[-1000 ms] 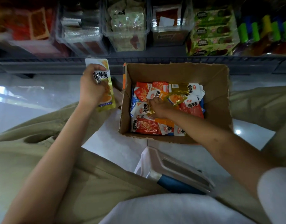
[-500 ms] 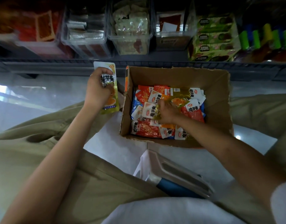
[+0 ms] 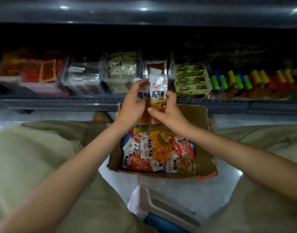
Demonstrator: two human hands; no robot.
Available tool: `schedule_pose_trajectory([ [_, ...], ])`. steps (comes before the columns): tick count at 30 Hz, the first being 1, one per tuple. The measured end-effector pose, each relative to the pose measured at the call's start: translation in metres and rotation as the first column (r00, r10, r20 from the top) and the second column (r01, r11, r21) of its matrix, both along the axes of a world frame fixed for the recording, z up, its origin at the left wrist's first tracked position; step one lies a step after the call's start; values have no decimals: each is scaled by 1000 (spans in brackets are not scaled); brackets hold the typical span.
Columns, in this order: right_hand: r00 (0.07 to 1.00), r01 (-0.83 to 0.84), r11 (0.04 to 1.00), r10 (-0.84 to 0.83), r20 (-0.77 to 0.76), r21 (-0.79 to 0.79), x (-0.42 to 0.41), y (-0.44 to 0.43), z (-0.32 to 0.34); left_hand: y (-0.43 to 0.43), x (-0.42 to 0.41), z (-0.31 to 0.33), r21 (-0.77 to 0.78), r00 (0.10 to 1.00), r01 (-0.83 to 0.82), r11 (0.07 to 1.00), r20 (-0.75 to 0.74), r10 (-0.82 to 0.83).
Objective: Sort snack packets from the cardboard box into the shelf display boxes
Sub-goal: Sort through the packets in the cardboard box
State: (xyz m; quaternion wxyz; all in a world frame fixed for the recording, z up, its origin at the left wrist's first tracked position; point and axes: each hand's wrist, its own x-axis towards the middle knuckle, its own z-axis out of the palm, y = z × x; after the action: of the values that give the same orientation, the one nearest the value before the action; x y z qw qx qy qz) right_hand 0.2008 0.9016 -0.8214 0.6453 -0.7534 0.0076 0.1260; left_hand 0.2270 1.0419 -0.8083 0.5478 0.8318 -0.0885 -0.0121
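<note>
An open cardboard box (image 3: 204, 148) sits on the floor between my knees, filled with several red, orange and yellow snack packets (image 3: 158, 153). Above its far end both hands meet. My left hand (image 3: 133, 106) grips a yellow packet (image 3: 143, 96) held upright. My right hand (image 3: 164, 113) pinches a second yellow packet (image 3: 158, 90) and holds it against the first. Clear display boxes (image 3: 121, 73) stand in a row on the low shelf behind the hands.
The grey shelf rail (image 3: 60, 102) runs across just beyond the box. A box of green packs (image 3: 190, 81) and coloured tubes (image 3: 236, 79) fill the shelf's right part. A white and blue stool (image 3: 163, 209) stands near me on the tiled floor.
My right hand lifted a yellow packet out of the box and brought it up to the packet in my left hand. My left hand moved right, and the view tilted up to the shelf.
</note>
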Motion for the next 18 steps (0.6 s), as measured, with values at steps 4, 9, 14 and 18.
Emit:
schedule_pose_trajectory([
  [4,997,8,998,-3,75,-55,8,-15,32,-34,-3,27,-282,1000,-10,959,5,12],
  [9,979,-5,993,28,203,-116,9,-39,74,-64,5,58,-324,990,57,944,140,-12],
  [14,943,65,998,-61,328,0,22,-57,123,-83,25,100,-292,942,24,956,328,76],
  [18,898,58,998,-54,437,4,44,-67,151,-86,22,128,-216,845,44,975,529,79],
])
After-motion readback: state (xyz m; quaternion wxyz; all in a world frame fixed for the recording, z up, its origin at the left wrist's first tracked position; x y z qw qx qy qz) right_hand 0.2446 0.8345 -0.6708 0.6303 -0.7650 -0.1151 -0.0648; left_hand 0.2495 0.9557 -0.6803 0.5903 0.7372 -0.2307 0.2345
